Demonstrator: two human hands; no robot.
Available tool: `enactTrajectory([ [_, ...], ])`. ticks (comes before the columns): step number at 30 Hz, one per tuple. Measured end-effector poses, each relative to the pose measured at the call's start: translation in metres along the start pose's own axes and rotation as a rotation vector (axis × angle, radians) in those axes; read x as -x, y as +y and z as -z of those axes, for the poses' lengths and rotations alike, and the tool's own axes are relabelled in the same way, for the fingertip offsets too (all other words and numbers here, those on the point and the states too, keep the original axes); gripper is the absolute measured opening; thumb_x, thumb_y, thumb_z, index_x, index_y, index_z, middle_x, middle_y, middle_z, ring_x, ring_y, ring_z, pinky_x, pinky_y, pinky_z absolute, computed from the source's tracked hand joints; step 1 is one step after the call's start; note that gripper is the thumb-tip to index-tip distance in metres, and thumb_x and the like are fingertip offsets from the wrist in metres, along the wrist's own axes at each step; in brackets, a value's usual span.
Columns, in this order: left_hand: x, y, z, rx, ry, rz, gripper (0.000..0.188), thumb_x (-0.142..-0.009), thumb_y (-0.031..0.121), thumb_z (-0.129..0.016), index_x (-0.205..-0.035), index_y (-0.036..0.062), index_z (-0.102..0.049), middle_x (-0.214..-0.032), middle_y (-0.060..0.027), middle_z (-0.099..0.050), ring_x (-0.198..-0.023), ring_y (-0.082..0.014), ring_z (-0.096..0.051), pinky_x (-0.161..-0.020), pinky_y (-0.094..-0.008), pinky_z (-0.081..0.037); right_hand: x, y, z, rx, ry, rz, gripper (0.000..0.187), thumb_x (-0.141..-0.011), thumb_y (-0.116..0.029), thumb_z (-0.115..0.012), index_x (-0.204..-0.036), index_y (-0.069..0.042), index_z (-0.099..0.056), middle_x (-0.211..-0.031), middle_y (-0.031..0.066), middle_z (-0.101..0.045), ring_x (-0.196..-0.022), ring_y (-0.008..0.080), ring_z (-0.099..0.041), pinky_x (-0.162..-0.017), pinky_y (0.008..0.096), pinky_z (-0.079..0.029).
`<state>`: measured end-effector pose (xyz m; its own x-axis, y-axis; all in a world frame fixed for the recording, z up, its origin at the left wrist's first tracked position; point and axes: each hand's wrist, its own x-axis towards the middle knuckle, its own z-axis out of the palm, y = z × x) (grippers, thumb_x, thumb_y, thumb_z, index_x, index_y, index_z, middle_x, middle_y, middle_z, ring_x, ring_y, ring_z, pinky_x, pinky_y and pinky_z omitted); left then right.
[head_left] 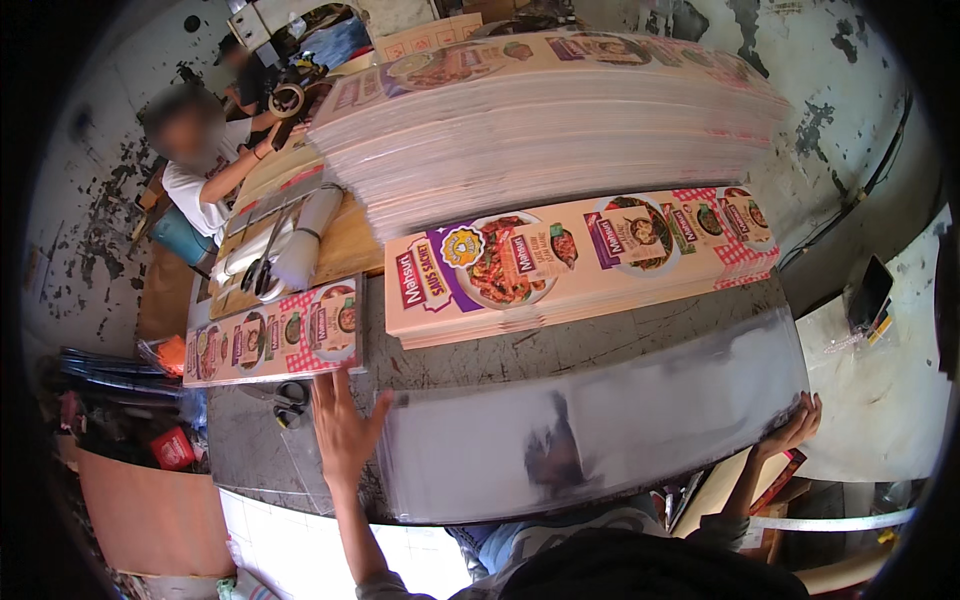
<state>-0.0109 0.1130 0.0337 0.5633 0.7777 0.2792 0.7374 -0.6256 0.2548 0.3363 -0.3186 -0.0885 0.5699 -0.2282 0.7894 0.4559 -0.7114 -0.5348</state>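
Close in front of me lies a long, glossy clear plastic sleeve pack (650, 410) along the near side of the table. My left hand (343, 425) is open beside its left end, fingers stretched forward and thumb apart. Its fingertips reach the near edge of a short stack of printed cardboard panels (270, 335), wrapped in shiny plastic. My right hand (790, 428) has its fingers bent around the right near corner of the sleeve pack. Beyond the pack sits a low stack of long peach printed cardboard panels (575, 265) with food pictures.
A tall pile of plastic-wrapped panels (540, 130) stands behind. Black scissors (291, 402) lie left of my left hand; another pair (262, 272) rests by a bundle of plastic (305, 245). A co-worker (205, 160) at the far left holds a tape dispenser (287, 105). A phone (870, 293) is at right.
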Motion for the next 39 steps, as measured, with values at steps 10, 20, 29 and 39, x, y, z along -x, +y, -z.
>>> enactTrajectory([
  [10,-0.064,-0.027,-0.019,-0.249,-0.035,-0.077,0.067,-0.065,0.028,-0.068,-0.122,0.0144,-0.037,-0.112,-0.0142,-0.036,-0.107,-0.0318,-0.036,-0.081,-0.0490,-0.034,-0.015,-0.025,0.003,-0.054,0.059,-0.116,0.042,-0.089,-0.030,-0.035,-0.097,0.005,-0.055,-0.105,0.0170,-0.045,-0.101,0.0239,-0.043,-0.086,0.0365,-0.034],
  [20,-0.079,0.007,-0.014,-0.759,0.158,-0.414,0.028,-0.062,0.004,-0.059,-0.087,0.0060,-0.048,-0.100,-0.0144,-0.046,-0.088,-0.0246,-0.046,-0.072,-0.0380,-0.035,-0.093,-0.109,-0.010,-0.393,-0.142,-0.058,0.025,-0.085,-0.012,-0.040,-0.089,0.005,-0.057,-0.098,0.0124,-0.055,-0.094,0.0201,-0.050,-0.087,0.0305,-0.035],
  [29,-0.079,0.004,-0.013,-0.747,0.168,-0.450,0.023,-0.061,0.007,-0.058,-0.084,0.0050,-0.053,-0.084,-0.0090,-0.050,-0.085,-0.0209,-0.049,-0.073,-0.0389,-0.034,-0.003,-0.327,-0.074,-1.323,-1.949,-0.042,0.028,-0.090,-0.024,-0.041,-0.100,0.000,-0.052,-0.095,0.0120,-0.058,-0.092,0.0175,-0.057,-0.076,0.0285,-0.047],
  [39,-0.069,-0.006,0.004,-0.793,0.114,-0.450,0.018,-0.064,0.014,-0.060,-0.081,0.0062,-0.058,-0.075,-0.0068,-0.056,-0.080,-0.0189,-0.053,-0.076,-0.0394,-0.034,0.154,-0.509,-0.129,-1.221,-2.014,-1.153,0.034,-0.081,-0.035,-0.050,-0.097,-0.005,-0.057,-0.096,0.0096,-0.058,-0.090,0.0171,-0.051,-0.076,0.0294,-0.039],
])
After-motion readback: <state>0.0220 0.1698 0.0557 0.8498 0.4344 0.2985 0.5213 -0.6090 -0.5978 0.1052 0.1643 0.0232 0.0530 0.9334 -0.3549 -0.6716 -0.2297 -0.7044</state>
